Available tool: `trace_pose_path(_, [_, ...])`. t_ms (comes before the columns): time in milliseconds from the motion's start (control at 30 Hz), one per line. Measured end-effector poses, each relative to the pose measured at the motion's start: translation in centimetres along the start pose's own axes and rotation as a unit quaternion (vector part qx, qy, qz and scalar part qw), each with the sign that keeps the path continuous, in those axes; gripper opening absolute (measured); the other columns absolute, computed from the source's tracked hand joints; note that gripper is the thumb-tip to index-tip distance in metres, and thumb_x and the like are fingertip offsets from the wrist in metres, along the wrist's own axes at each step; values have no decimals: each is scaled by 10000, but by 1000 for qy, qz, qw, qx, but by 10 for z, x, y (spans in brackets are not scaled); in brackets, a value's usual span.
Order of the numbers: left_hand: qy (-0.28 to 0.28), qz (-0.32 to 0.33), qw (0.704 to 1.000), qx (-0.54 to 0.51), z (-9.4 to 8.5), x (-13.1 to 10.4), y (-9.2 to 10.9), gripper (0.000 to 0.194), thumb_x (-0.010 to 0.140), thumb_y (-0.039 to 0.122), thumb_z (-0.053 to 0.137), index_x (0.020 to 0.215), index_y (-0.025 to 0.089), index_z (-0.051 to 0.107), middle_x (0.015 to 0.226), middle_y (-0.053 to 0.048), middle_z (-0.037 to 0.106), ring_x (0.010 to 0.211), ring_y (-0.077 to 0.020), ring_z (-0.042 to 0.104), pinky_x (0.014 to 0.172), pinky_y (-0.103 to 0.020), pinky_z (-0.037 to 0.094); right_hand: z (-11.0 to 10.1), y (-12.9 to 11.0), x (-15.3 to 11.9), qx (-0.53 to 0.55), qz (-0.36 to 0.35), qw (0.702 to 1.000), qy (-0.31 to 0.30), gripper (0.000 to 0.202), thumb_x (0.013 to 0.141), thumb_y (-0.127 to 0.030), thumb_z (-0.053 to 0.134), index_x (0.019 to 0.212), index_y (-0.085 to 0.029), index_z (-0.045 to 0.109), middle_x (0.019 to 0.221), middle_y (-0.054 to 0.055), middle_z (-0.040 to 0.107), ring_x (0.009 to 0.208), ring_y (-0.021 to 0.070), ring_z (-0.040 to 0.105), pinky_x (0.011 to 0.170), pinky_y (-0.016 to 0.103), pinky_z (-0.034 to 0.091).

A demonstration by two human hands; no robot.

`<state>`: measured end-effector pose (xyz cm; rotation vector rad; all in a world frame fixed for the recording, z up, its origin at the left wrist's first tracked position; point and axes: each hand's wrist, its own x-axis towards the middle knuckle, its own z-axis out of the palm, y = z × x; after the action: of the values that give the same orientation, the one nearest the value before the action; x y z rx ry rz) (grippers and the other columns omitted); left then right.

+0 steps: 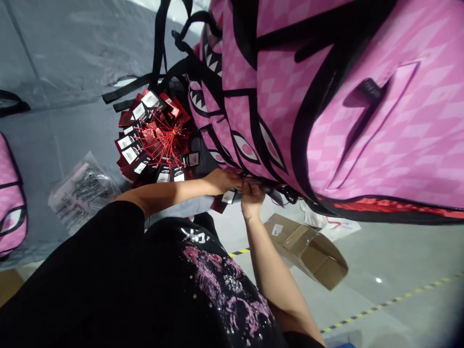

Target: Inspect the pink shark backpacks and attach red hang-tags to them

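A row of pink checkered backpacks (282,96) with black trim and printed eyes and teeth fills the upper right. At the row's lower edge, my left hand (223,181) and my right hand (253,192) meet with fingers pinched together. A black and red hang tag (228,196) with a white label dangles right under my left fingers. What the right fingertips grip is hidden against the bag. Left of the hands, a fanned bundle of similar hang tags (132,154) with red strings lies on the grey-covered surface.
A clear plastic bag (85,193) lies on the grey cover (72,130). Another pink bag (10,212) is at the far left. Black straps (159,43) hang near the tags. An open cardboard box (308,246) sits on the floor, by yellow-black tape (380,307).
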<state>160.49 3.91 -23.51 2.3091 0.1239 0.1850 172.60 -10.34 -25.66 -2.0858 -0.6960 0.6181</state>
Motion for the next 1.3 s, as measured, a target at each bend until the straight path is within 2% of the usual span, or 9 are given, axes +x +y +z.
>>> trace_pose_path(100, [13, -66, 996, -58, -10, 9, 0, 288, 975, 252, 431, 1059, 215, 704, 1040, -7, 730, 927, -130, 658, 756, -220, 463, -7, -7, -5, -36, -14, 999, -9, 274, 916, -404, 552, 927, -159, 673, 779, 18, 666, 691, 156, 623, 697, 328, 550])
trace_pose_path(233, [-8, -113, 993, -27, -13, 8, -3, 264, 947, 239, 474, 996, 223, 733, 1122, -28, 716, 1036, -189, 656, 776, -262, 471, -10, -19, -5, -89, -51, 994, -33, 282, 870, -366, 490, 904, -194, 710, 854, 50, 713, 783, 203, 656, 824, 381, 544])
trace_pose_path(367, [-3, -141, 989, -34, -10, 0, -6, 276, 954, 261, 471, 1049, 254, 730, 1144, -18, 716, 1065, -187, 654, 817, -270, 484, -9, -26, 0, -144, -81, 985, -47, 302, 870, -356, 450, 899, -216, 715, 883, 57, 725, 928, 236, 651, 981, 432, 477])
trace_pose_path(467, [6, -148, 988, -38, -10, -2, -6, 279, 956, 275, 471, 1060, 261, 729, 1135, -10, 717, 1060, -186, 655, 811, -265, 487, -11, -28, 1, -177, -103, 977, -68, 318, 884, -345, 417, 914, -223, 710, 931, 54, 730, 959, 229, 642, 985, 412, 475])
trace_pose_path(633, [-21, -147, 989, -19, -13, 0, -4, 277, 948, 252, 471, 1045, 259, 730, 1128, -13, 718, 1073, -190, 652, 814, -271, 490, -16, -35, 3, -236, -137, 957, -103, 334, 891, -267, 370, 949, -223, 697, 939, 61, 723, 936, 224, 637, 940, 379, 478])
trace_pose_path(867, [-47, -161, 984, 51, -18, 11, 10, 233, 904, 208, 519, 1046, 163, 699, 1081, -96, 720, 1000, -232, 674, 782, -302, 505, -13, -51, 10, -317, -179, 919, -150, 305, 808, -125, 398, 852, -208, 688, 840, 87, 698, 878, 265, 622, 887, 382, 443])
trace_pose_path(967, [-60, -172, 980, 77, -20, 14, 13, 272, 895, 219, 531, 1121, 148, 666, 1072, -115, 718, 964, -251, 684, 758, -316, 512, -10, -57, 10, -337, -188, 909, -157, 281, 796, -121, 410, 801, -206, 678, 834, 85, 695, 883, 260, 616, 871, 363, 435])
trace_pose_path(1067, [-68, -153, 982, 92, -20, 14, 12, 260, 911, 212, 508, 1096, 163, 684, 1094, -116, 710, 994, -255, 677, 776, -323, 510, -8, -60, 9, -355, -187, 902, -159, 256, 797, -128, 423, 770, -202, 666, 797, 88, 686, 857, 258, 609, 839, 353, 431])
trace_pose_path(1300, [-54, -170, 980, 89, -14, 14, 13, 283, 917, 195, 488, 1117, 97, 662, 1091, -182, 680, 1025, -295, 661, 788, -366, 514, -7, -59, 10, -368, -168, 902, -150, 241, 841, -164, 410, 786, -187, 644, 801, 106, 672, 850, 264, 599, 845, 365, 417])
